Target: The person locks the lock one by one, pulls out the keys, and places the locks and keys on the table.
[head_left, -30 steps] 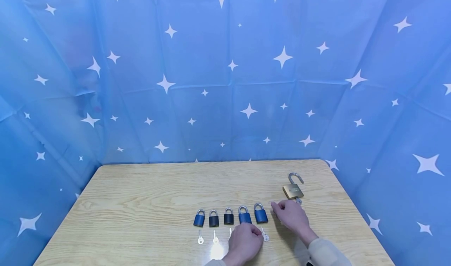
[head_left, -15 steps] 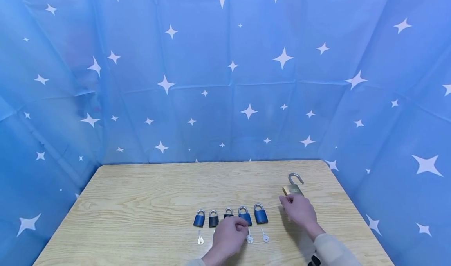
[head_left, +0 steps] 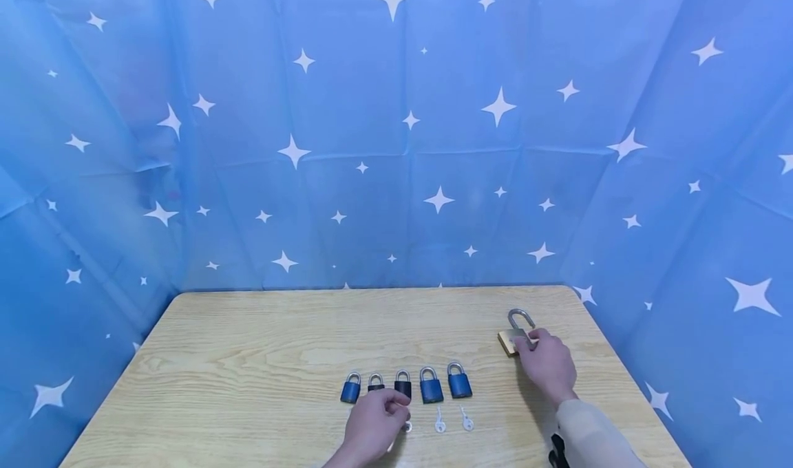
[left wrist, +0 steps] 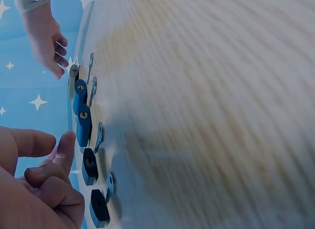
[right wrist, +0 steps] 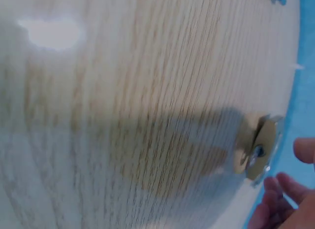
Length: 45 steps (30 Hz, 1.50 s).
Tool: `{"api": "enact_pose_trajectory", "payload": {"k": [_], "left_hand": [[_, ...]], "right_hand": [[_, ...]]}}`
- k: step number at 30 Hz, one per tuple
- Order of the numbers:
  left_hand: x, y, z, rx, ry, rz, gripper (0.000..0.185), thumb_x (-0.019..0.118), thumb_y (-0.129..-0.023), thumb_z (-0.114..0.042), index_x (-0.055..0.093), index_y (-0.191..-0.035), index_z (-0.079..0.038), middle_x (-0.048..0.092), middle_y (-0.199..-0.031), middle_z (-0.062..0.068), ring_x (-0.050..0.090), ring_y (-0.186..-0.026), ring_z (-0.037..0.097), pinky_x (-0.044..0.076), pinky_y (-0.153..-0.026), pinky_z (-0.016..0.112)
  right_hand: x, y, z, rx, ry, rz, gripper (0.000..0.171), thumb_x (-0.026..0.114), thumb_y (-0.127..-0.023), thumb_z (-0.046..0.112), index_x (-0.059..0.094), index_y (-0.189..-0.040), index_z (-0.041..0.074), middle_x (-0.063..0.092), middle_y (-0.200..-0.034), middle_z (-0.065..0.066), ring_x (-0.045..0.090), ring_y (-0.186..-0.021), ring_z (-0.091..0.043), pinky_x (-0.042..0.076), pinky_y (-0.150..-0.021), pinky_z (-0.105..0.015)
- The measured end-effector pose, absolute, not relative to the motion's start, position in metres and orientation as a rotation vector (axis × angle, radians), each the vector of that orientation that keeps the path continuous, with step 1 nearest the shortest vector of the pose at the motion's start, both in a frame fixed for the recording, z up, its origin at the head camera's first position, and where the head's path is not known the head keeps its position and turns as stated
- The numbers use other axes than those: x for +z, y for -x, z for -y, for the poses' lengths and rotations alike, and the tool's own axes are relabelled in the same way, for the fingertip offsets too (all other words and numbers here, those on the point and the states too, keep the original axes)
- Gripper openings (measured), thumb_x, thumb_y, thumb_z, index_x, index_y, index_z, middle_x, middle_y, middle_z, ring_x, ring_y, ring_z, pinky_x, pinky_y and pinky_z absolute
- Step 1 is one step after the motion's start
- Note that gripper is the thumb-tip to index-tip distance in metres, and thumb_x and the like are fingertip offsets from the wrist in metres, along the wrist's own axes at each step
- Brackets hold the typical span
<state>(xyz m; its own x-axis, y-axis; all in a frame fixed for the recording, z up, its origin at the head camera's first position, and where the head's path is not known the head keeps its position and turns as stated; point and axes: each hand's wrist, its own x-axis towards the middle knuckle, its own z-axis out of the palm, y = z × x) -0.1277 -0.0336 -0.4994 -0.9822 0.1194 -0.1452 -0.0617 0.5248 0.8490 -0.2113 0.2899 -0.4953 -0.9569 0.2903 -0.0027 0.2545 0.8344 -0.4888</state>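
A brass padlock (head_left: pixel 509 342) with its shackle swung open lies at the right of the table. My right hand (head_left: pixel 549 365) hovers by its lower right side; the right wrist view shows a gap between the fingers and the brass padlock (right wrist: pixel 262 147). My left hand (head_left: pixel 374 423) is over the left part of a row of smaller padlocks, fingers loosely bent and nothing between them. It partly covers a black padlock (head_left: pixel 376 381). To its right are another black padlock (head_left: pixel 403 384) and two blue padlocks; a further blue padlock (head_left: pixel 350 389) is at the row's left end.
Small silver keys lie in front of the row, including one key (head_left: pixel 440 421) and another key (head_left: pixel 467 420) at the right. The left hand hides others. A blue star-printed curtain (head_left: pixel 396 144) hangs behind the wooden table (head_left: pixel 260 358).
My left hand has moved left along the row, uncovering the keys on the right. My right hand has moved right and up to the brass padlock. The padlocks have stayed in place.
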Motion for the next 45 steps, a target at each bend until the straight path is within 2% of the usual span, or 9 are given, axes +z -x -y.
{"api": "enact_pose_trajectory", "payload": {"k": [6, 10, 17, 22, 26, 30, 35, 40, 45], "left_hand": [[-0.503, 0.125, 0.038, 1.459, -0.054, -2.596, 0.011, 0.068, -0.083, -0.018, 0.073, -0.092, -0.015, 0.063, -0.072, -0.013, 0.052, -0.063, 0.000, 0.037, -0.057, 0.021], [-0.504, 0.125, 0.040, 1.471, -0.053, -2.593, 0.011, 0.069, -0.083, -0.020, 0.073, -0.092, -0.015, 0.063, -0.073, -0.013, 0.051, -0.059, 0.000, 0.037, -0.056, 0.021], [-0.505, 0.128, 0.042, 1.479, -0.073, -2.612, 0.011, 0.069, -0.083, -0.021, 0.074, -0.092, -0.016, 0.064, -0.073, -0.014, 0.053, -0.060, -0.002, 0.039, -0.058, 0.020], [-0.505, 0.129, 0.042, 1.486, -0.069, -2.609, 0.011, 0.068, -0.084, -0.020, 0.074, -0.092, -0.014, 0.065, -0.073, -0.013, 0.053, -0.062, -0.002, 0.040, -0.058, 0.020], [-0.505, 0.130, 0.042, 1.488, -0.061, -2.607, 0.011, 0.068, -0.084, -0.020, 0.073, -0.092, -0.014, 0.065, -0.073, -0.012, 0.054, -0.062, 0.000, 0.040, -0.058, 0.021], [-0.506, 0.130, 0.042, 1.494, -0.060, -2.597, 0.011, 0.068, -0.084, -0.019, 0.073, -0.092, -0.014, 0.066, -0.074, -0.012, 0.056, -0.064, 0.000, 0.041, -0.059, 0.021], [-0.505, 0.130, 0.041, 1.505, -0.058, -2.577, 0.010, 0.069, -0.084, -0.018, 0.073, -0.091, -0.013, 0.067, -0.074, -0.011, 0.057, -0.066, 0.001, 0.042, -0.060, 0.022], [-0.506, 0.130, 0.041, 1.518, -0.051, -2.556, 0.010, 0.068, -0.084, -0.017, 0.073, -0.091, -0.013, 0.067, -0.074, -0.010, 0.057, -0.066, 0.002, 0.042, -0.060, 0.022], [-0.506, 0.130, 0.042, 1.530, -0.061, -2.542, 0.011, 0.068, -0.085, -0.017, 0.073, -0.092, -0.012, 0.067, -0.075, -0.010, 0.057, -0.066, 0.002, 0.042, -0.059, 0.021]], "right_hand": [[-0.500, 0.217, -0.292, 0.698, 0.507, 2.979, 0.068, 0.050, -0.094, 0.051, 0.047, -0.132, -0.006, 0.051, -0.126, -0.035, 0.044, -0.114, -0.053, 0.041, -0.083, -0.059], [-0.501, 0.220, -0.290, 0.683, 0.504, 3.011, 0.079, 0.041, -0.095, 0.061, 0.046, -0.133, -0.009, 0.049, -0.127, -0.036, 0.043, -0.115, -0.055, 0.039, -0.085, -0.062], [-0.503, 0.225, -0.291, 0.579, 0.446, 3.080, 0.065, 0.050, -0.093, 0.053, 0.061, -0.115, -0.007, 0.061, -0.103, -0.032, 0.056, -0.092, -0.048, 0.044, -0.069, -0.052], [-0.504, 0.227, -0.292, 0.591, 0.420, 3.084, 0.063, 0.056, -0.091, 0.050, 0.061, -0.115, -0.008, 0.063, -0.101, -0.031, 0.059, -0.086, -0.043, 0.046, -0.065, -0.049], [-0.503, 0.227, -0.292, 0.708, 0.420, 3.091, 0.068, 0.060, -0.089, 0.049, 0.056, -0.121, -0.011, 0.062, -0.109, -0.033, 0.061, -0.087, -0.039, 0.046, -0.067, -0.046], [-0.502, 0.227, -0.293, 0.939, 0.470, 3.079, 0.071, 0.064, -0.088, 0.049, 0.052, -0.119, -0.013, 0.060, -0.111, -0.032, 0.059, -0.090, -0.035, 0.045, -0.071, -0.040], [-0.499, 0.225, -0.293, 1.149, 0.494, 3.053, 0.058, 0.066, -0.088, 0.047, 0.057, -0.102, -0.009, 0.058, -0.089, -0.017, 0.052, -0.081, -0.027, 0.039, -0.065, -0.030], [-0.501, 0.225, -0.295, 1.226, 0.485, 3.065, 0.046, 0.067, -0.088, 0.047, 0.054, -0.084, 0.002, 0.047, -0.073, -0.005, 0.046, -0.072, -0.022, 0.034, -0.062, -0.030], [-0.498, 0.224, -0.295, 1.207, 0.461, 3.110, 0.047, 0.067, -0.087, 0.050, 0.052, -0.084, 0.005, 0.050, -0.075, -0.005, 0.046, -0.073, -0.021, 0.035, -0.063, -0.029]]}}
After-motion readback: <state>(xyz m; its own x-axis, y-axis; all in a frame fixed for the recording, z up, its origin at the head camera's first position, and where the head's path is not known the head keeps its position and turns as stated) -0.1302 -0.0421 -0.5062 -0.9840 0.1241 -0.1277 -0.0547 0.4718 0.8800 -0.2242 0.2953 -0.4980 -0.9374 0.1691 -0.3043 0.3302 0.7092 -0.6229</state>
